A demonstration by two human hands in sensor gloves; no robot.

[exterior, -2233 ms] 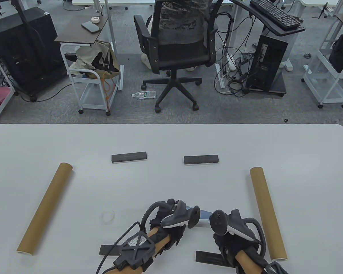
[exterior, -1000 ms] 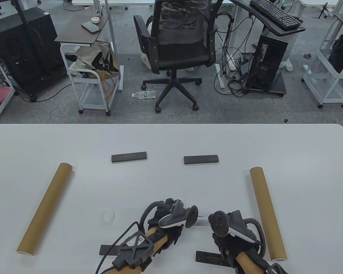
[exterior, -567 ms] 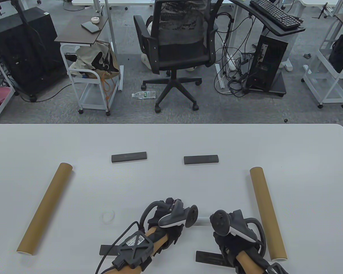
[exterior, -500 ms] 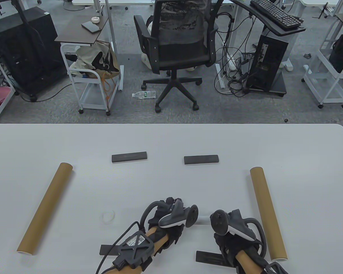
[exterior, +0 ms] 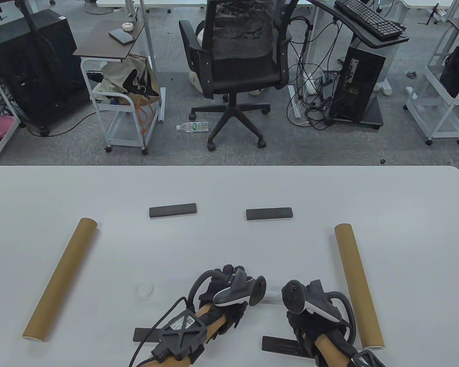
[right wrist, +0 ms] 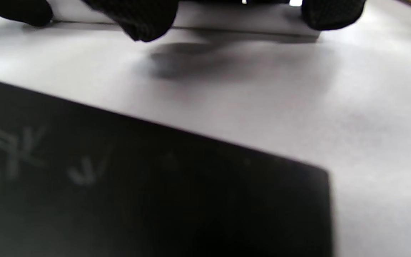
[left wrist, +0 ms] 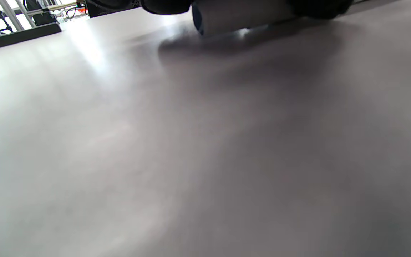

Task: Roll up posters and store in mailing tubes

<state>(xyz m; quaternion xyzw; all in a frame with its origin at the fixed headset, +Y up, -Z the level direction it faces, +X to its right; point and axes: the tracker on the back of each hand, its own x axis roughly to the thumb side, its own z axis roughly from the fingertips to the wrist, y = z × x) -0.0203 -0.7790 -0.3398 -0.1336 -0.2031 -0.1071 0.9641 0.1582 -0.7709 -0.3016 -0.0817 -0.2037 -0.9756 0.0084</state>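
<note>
A poster rolled into a thin white roll (exterior: 274, 296) lies on the table between my hands, mostly hidden under them. My left hand (exterior: 226, 287) and right hand (exterior: 310, 308) both curl over it from above. In the left wrist view the roll (left wrist: 241, 16) shows an open end with a bluish inside, and black fingers (left wrist: 164, 4) lie over it. In the right wrist view my fingertips (right wrist: 143, 19) come down over the roll (right wrist: 234, 19). One brown mailing tube (exterior: 59, 281) lies at the left, another mailing tube (exterior: 357, 284) close to my right hand.
Two black weight bars (exterior: 172, 210) (exterior: 269, 214) lie farther back on the table (exterior: 229, 244). Two more bars (exterior: 142, 335) (exterior: 281, 345) lie near the front edge under my wrists. A pale rubber band (exterior: 144, 290) rests left of my left hand. An office chair (exterior: 235, 65) stands beyond the table.
A blue strip of poster that showed between my hands 2.2 s ago is now rolled in; only a thin white roll shows. Both hands have barely shifted.
</note>
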